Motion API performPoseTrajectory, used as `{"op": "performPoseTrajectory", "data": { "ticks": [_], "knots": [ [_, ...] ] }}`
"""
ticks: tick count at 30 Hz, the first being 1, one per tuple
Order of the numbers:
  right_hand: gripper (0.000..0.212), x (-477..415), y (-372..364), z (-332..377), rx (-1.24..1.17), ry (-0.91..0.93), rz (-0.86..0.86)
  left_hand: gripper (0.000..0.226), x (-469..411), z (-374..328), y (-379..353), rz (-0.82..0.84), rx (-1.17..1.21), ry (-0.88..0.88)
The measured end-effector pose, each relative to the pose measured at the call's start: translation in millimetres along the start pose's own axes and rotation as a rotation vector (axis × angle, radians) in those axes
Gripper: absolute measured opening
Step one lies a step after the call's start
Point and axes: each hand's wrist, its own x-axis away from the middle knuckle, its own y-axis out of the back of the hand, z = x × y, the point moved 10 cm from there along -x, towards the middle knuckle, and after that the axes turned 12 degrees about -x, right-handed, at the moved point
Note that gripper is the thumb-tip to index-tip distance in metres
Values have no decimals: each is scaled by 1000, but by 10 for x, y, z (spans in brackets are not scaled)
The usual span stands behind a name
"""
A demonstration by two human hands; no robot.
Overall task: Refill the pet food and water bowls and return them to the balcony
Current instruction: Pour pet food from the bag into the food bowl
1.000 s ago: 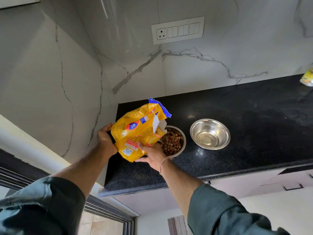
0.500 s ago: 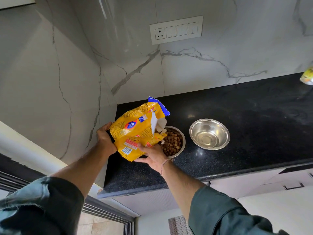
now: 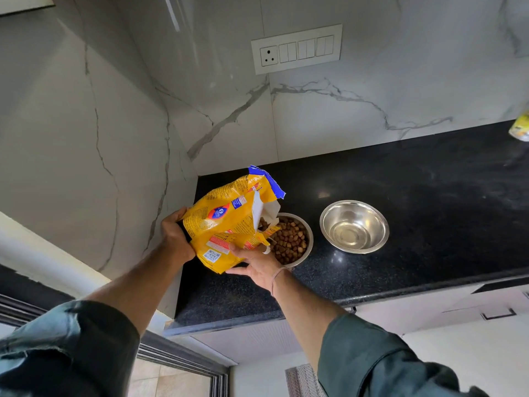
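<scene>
A yellow pet food bag [image 3: 226, 222] with a torn blue top is tilted over a steel bowl [image 3: 307, 239] that holds brown kibble [image 3: 290, 243]. My left hand [image 3: 174, 239] grips the bag's bottom end on the left. Under the bag's near edge, my right hand [image 3: 254, 263] holds it with the thumb on top. The bag's open mouth hangs over the bowl's left rim and hides part of it. A second steel bowl [image 3: 354, 226] stands to the right, with nothing in it.
Both bowls stand on a black granite counter [image 3: 415, 202] in a corner of white marble walls. A switch panel [image 3: 296, 48] is on the back wall. A yellow packet [image 3: 521, 128] lies at the far right edge. A door frame [image 3: 183, 356] is below left.
The bag has stayed tilted over the kibble bowl, with both hands keeping their hold. The kibble level looks slightly higher.
</scene>
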Motion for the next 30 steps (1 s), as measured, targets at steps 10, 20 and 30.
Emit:
{"op": "performPoseTrajectory", "data": {
  "ticks": [10,20,30],
  "knots": [
    [54,4,-152,95,-81,24,110,55,87,7,-48,37,15,22],
    [46,-59,-101,74,-155,72,61,53,134,-21,-101,45,29,23],
    [39,-61,-68,90,-162,72,27,50,143,32,-92,16,50,46]
  ]
}}
